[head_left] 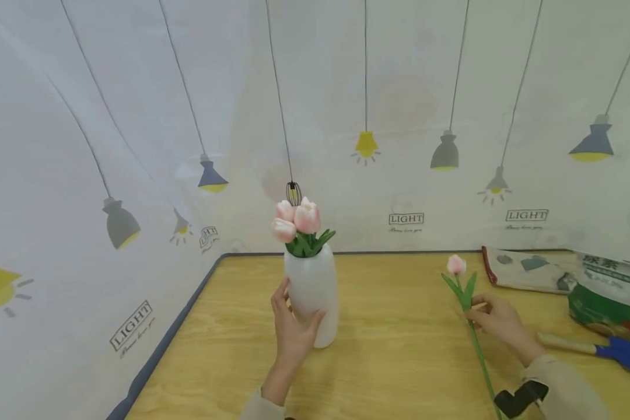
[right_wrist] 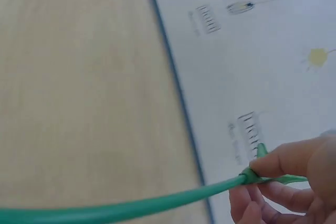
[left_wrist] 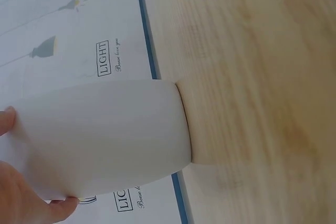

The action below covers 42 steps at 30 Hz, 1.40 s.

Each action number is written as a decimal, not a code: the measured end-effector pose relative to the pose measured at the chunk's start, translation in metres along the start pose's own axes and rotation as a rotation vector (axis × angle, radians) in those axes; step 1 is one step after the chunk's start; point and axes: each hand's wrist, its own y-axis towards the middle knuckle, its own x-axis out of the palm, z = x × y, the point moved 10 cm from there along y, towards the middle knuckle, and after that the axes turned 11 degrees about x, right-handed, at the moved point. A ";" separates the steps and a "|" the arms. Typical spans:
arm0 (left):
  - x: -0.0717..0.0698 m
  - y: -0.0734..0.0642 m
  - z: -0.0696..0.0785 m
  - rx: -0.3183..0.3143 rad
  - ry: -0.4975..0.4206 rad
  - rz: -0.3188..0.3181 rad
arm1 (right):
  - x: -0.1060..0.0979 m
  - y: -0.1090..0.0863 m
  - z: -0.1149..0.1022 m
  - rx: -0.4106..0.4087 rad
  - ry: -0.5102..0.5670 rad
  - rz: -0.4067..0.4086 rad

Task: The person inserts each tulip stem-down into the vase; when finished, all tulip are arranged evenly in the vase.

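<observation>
A tall white vase stands upright on the wooden table, several pink tulips with green leaves rising from its mouth. My left hand grips the vase from the near left side, thumb across its front. In the left wrist view the vase has its base on the wood. To the right, my right hand pinches a single pink tulip by the stem just under its leaves. The long green stem runs down from my fingers in the right wrist view.
At the right lie a blue shovel with a wooden handle, a green and white bag and a folded patterned cloth. A lamp-printed white sheet encloses the wooden table at the back and left.
</observation>
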 end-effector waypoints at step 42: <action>0.001 0.001 -0.002 0.018 -0.035 -0.005 | -0.056 -0.069 -0.330 -0.827 0.723 0.317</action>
